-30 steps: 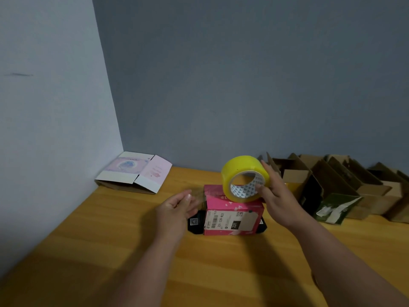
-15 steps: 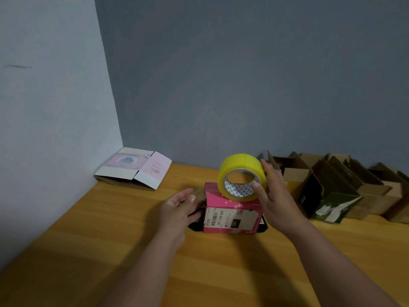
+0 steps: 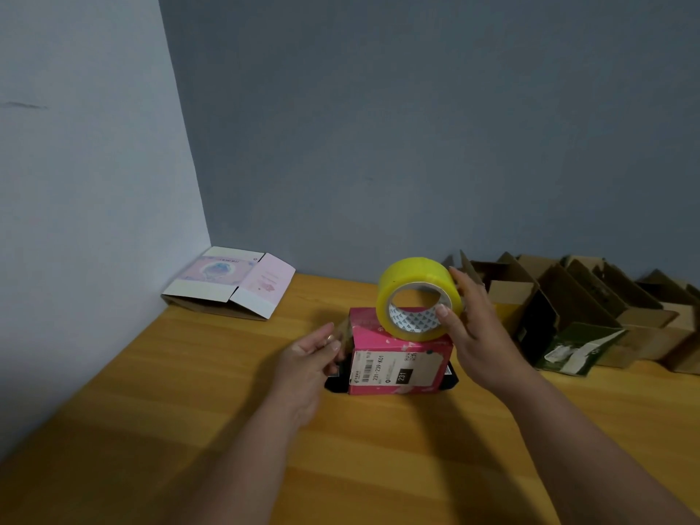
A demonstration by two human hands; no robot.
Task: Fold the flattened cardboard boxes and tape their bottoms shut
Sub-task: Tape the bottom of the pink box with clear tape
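— Two hands over one small pink cardboard box near the middle of the yellow wooden bench. See it?

— I do. It has a white shipping label on the side facing us, and black flaps stick out at its base on both sides.

— What is on top of it?

— A fat roll of yellow packing tape, standing on edge, its open core turned our way. The right hand grips it: the thumb is hooked into the core and the fingers wrap over the far rim.

— And the other one?

— The left hand is just beside the box's left end, thumb and fingers pinched together on what looks like a clear strip of tape drawn off the roll. The strip is nearly see-through, so I cannot tell where it ends.

— Anything else on the bench?

— In the far left corner, against the walls, a flattened pale pink and white printed carton. Along the back wall to the right, a row of folded brown cardboard boxes with their open sides up, touching one another. The nearest part of that row is dark, with a green and white printed flap hanging down toward us. The row is well apart from the flat carton, with the pink box between them and nearer to us.
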